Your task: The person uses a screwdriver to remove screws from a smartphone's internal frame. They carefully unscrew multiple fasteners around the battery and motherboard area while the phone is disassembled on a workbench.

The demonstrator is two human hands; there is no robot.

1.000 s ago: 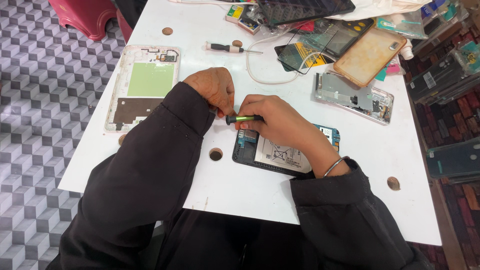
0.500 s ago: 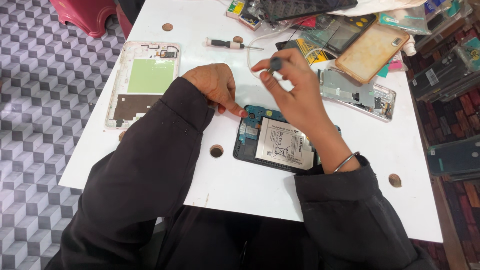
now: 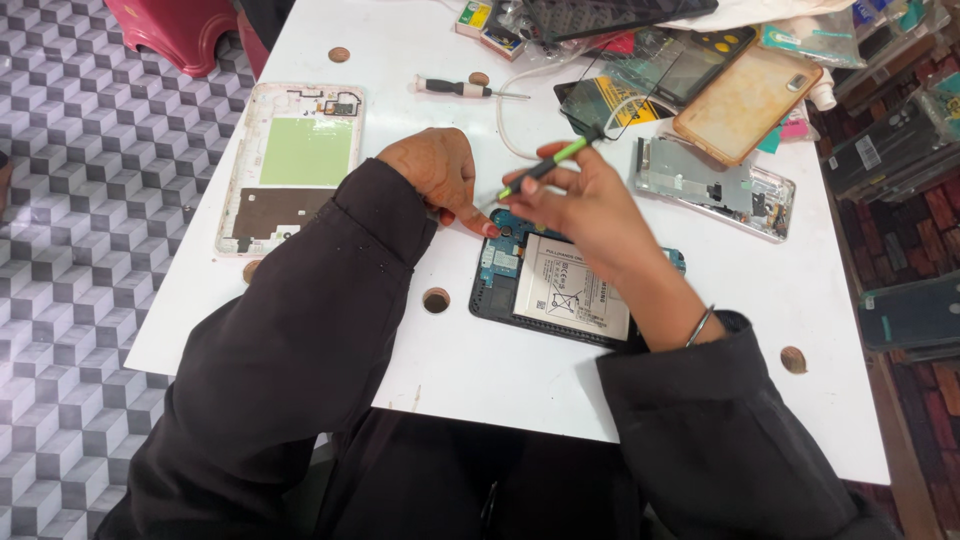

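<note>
Our right hand (image 3: 585, 195) pinches the light green-handled screwdriver (image 3: 545, 166); our left hand (image 3: 430, 172) fingertips press the fragile opened tablet (image 3: 560, 290) at ten o'clock.

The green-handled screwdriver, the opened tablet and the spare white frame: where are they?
green-handled screwdriver (image 3: 548, 163), head view, on its green handle.
opened tablet (image 3: 575, 290), head view, on its white battery.
spare white frame (image 3: 305, 150), head view, on its green panel.
</note>
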